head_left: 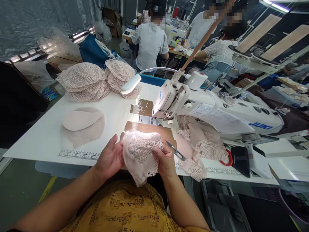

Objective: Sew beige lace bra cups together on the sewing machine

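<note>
A pale pink lace bra cup (142, 154) is held up over the front edge of the table. My right hand (167, 161) pinches its right edge between thumb and fingers. At the left edge, my left hand (109, 158) supports the cup, its fingers partly hidden behind the fabric and its thumb raised clear. Thread snips (177, 151) show just beside my right fingers; whether they lie on the table or rest in that hand I cannot tell. Behind the cup stands a white sewing machine (193, 100), its needle area lit.
Stacked lace cups (84, 80) sit at the back left, with smooth beige cup pieces (82, 125) nearer. More lace pieces (202, 141) lie right of the snips, by red-handled scissors (228, 158) and a dark phone (240, 161). A lamp (131, 84) overhangs the table. Co-workers sit beyond.
</note>
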Demonstrator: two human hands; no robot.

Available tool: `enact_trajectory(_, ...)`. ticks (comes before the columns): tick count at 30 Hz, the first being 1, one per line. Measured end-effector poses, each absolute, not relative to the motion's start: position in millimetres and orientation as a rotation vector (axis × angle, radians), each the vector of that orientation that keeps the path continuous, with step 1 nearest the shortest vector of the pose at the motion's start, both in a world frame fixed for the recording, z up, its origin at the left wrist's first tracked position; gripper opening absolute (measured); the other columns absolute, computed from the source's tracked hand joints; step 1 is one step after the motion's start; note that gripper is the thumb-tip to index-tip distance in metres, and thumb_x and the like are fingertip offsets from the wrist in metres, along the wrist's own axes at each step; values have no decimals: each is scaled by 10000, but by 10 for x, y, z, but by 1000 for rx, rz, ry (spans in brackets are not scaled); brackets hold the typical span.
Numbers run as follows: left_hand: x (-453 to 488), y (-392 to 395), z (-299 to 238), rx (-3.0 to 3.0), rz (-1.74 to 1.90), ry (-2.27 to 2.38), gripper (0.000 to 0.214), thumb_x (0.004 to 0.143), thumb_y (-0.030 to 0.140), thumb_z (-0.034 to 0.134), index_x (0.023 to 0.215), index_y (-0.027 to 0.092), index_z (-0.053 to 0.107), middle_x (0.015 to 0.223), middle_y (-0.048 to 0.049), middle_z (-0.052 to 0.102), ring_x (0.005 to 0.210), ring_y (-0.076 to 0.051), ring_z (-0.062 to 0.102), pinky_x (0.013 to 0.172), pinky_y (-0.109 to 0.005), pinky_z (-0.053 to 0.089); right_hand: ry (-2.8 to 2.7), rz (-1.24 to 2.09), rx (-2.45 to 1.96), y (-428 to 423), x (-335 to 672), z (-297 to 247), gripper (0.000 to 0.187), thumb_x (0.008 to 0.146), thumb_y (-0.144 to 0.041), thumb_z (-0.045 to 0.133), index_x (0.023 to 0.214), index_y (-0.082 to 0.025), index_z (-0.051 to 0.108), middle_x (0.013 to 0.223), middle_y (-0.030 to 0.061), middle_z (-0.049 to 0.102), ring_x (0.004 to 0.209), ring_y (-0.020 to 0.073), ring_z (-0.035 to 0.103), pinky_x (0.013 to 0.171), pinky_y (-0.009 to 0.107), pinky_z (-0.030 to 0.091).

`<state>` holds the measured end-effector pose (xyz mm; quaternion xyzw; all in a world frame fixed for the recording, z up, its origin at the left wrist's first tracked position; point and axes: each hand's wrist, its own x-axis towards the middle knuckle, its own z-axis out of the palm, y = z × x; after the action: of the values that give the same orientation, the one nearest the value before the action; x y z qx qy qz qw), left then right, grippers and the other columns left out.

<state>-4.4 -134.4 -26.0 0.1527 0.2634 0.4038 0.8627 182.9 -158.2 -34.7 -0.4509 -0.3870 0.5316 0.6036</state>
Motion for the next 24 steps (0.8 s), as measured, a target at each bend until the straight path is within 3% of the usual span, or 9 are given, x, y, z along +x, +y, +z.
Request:
enact_trajectory(3, -15, -1469, -231, 438, 784, 472, 575, 828, 535, 633, 1262, 159, 600, 1179, -129, 687, 1145, -306, 613, 1002, -430, 476, -1037, 1197, -1073, -1573, 1813, -342, 203, 732, -446, 752, 723, -243, 756, 737, 15, 689, 709, 197, 594, 702, 331, 501)
enact_trajectory(6, 74, -1546, -215, 475, 792, 599, 368, 736, 219, 716, 1096, 147, 690, 1038, -98, 731, 1009, -272, 665, 925, -376, 512, -1128, 1215, -1137, -1577, 1772, -367, 230, 710, -443, 770, 641, -227, 733, 691, 11, 677, 653, 183, 578, 641, 316, 492)
enact_trajectory(9, 129, -1577, -238, 472, 814, 718, 382, 583, 31, 688, 944, 151, 732, 830, -49, 736, 850, -236, 685, 807, -329, 537, -976, 1318, -1093, -1575, 1729, -361, 267, 638, -474, 809, 636, -221, 723, 672, 11, 691, 626, 190, 596, 643, 340, 512)
enact_trajectory(12, 61, -1611, -300, 520, 743, 643, 221, 633, 57, 712, 825, 165, 728, 688, -28, 684, 698, -181, 652, 676, -290, 524, -726, 1330, -996, -1537, 1747, -292, 302, 579, -493, 831, 712, -239, 735, 724, 22, 726, 654, 214, 637, 692, 383, 539)
enact_trajectory(14, -73, -1622, -336, 590, 664, 518, 97, 690, 118, 724, 632, 159, 658, 539, 2, 584, 501, -106, 532, 515, -226, 449, -660, 1258, -974, -1505, 1812, -238, 318, 587, -505, 824, 742, -243, 733, 736, 32, 728, 688, 222, 653, 722, 389, 547)
enact_trajectory(17, -353, -1569, -294, 869, 579, 449, 337, 759, 176, 695, 478, 162, 510, 446, 18, 474, 413, -69, 383, 435, -201, 357, -731, 1157, -1002, -1495, 1939, -190, 329, 647, -534, 786, 782, -238, 734, 725, 40, 715, 710, 220, 653, 739, 387, 546)
enact_trajectory(20, -569, -1438, -96, 1281, 761, 608, 48, 785, 196, 672, 742, 177, 662, 796, -73, 661, 743, -170, 589, 696, -278, 510, -1114, 1232, -1029, -1543, 1978, -154, 240, 720, -466, 762, 777, -234, 737, 720, 29, 695, 683, 202, 625, 703, 361, 530)
enact_trajectory(22, -611, -1347, 58, 1478, 883, 717, 355, 731, 210, 729, 1082, 203, 673, 1213, -112, 622, 1124, -270, 553, 975, -364, 464, -1456, 1301, -998, -1581, 1927, -105, 199, 770, -416, 726, 720, -224, 718, 701, 21, 665, 668, 190, 599, 683, 337, 513)
enact_trajectory(24, -577, -1277, 160, 1594, 810, 763, 617, 680, 233, 786, 1266, 218, 593, 1349, -104, 548, 1251, -319, 479, 1054, -390, 407, -1695, 1323, -936, -1605, 1847, -40, 220, 824, -398, 664, 701, -217, 693, 710, 21, 644, 682, 187, 587, 692, 327, 502)
